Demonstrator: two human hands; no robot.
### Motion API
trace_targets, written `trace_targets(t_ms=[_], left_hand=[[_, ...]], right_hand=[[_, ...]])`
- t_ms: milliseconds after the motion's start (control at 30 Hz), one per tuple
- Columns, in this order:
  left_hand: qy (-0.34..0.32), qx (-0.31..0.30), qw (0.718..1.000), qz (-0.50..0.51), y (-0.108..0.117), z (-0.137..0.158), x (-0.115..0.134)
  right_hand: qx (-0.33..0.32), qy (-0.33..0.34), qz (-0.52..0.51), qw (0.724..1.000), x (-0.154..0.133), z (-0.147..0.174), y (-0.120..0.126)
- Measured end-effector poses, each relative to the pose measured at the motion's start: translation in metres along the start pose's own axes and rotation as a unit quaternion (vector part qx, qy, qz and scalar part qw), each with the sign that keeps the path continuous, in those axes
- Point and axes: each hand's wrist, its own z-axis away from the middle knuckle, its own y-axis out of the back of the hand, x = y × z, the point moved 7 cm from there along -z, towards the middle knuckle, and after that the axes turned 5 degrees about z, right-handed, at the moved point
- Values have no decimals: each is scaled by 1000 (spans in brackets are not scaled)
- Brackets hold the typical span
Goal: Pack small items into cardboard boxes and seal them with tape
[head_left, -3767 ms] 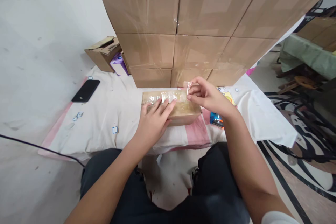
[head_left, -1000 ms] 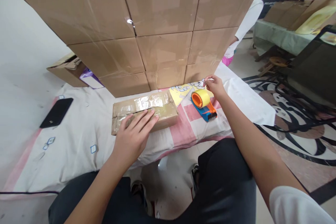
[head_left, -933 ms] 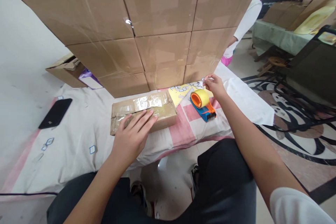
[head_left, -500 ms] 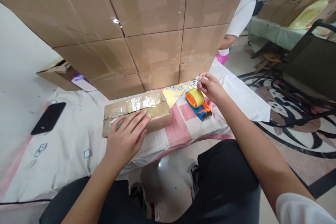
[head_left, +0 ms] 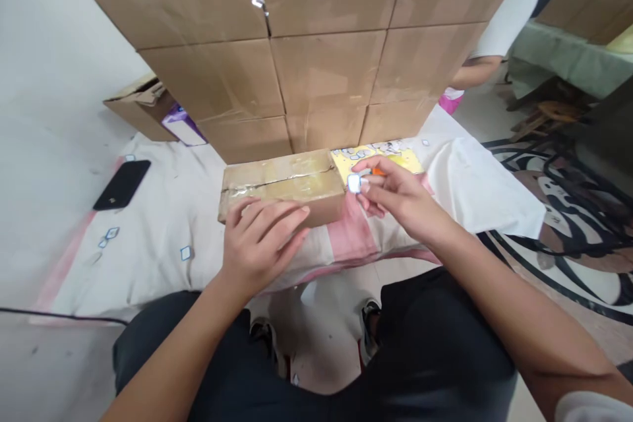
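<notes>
A taped cardboard box (head_left: 284, 175) lies on the cloth in front of me. My left hand (head_left: 262, 237) rests along its near edge, fingers stretched out, holding nothing. Just right of the box, my right hand (head_left: 400, 201) pinches a small white sticker with a blue border (head_left: 354, 182) between thumb and finger. Behind that hand a tape dispenser (head_left: 378, 171) is mostly hidden, only an orange bit showing. A yellow patterned sheet (head_left: 346, 159) lies beyond it.
Stacked cardboard boxes (head_left: 326, 72) rise like a wall behind. On the left are a black phone (head_left: 122, 184), a loose blue-edged sticker (head_left: 185, 253) and an opened carton (head_left: 143, 109). Another person's arm (head_left: 477, 72) shows at right. White sheeting (head_left: 484, 188) hangs over the table's right side.
My right hand has moved left from above the tape dispenser towards the box's right end, bringing the sticker along. My left hand has slid to the box's near edge. The view has shifted.
</notes>
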Motion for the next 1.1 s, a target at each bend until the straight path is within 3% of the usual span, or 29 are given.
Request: trace_targets(t_ms=[167, 333, 467, 600, 700, 833, 900, 967, 1033, 1100], left_hand=[[-24, 22, 999, 10, 16, -5, 27], [-7, 5, 1000, 20, 16, -4, 28], [91, -8, 987, 132, 10, 0, 12], [236, 3, 935, 266, 2, 10, -8], [329, 23, 875, 355, -5, 19, -19], [391, 46, 827, 401, -12, 26, -25], [407, 48, 821, 397, -14, 28, -27], [409, 42, 824, 391, -17, 29, -27], [401, 35, 830, 387, -18, 29, -25], [393, 26, 837, 380, -19, 29, -24]], right_hand=[[-118, -36, -8, 992, 11, 25, -67], [-145, -28, 6, 989, 13, 30, -77], [-142, -16, 43, 989, 14, 31, -77], [-103, 19, 143, 984, 6, 29, -67], [27, 90, 248, 964, -12, 15, -20], [260, 119, 290, 913, -11, -16, 92], [312, 30, 309, 898, 15, -32, 147], [312, -113, 354, 874, 52, -42, 188], [330, -193, 400, 833, 76, -42, 218], [353, -225, 449, 790, 85, -39, 235]])
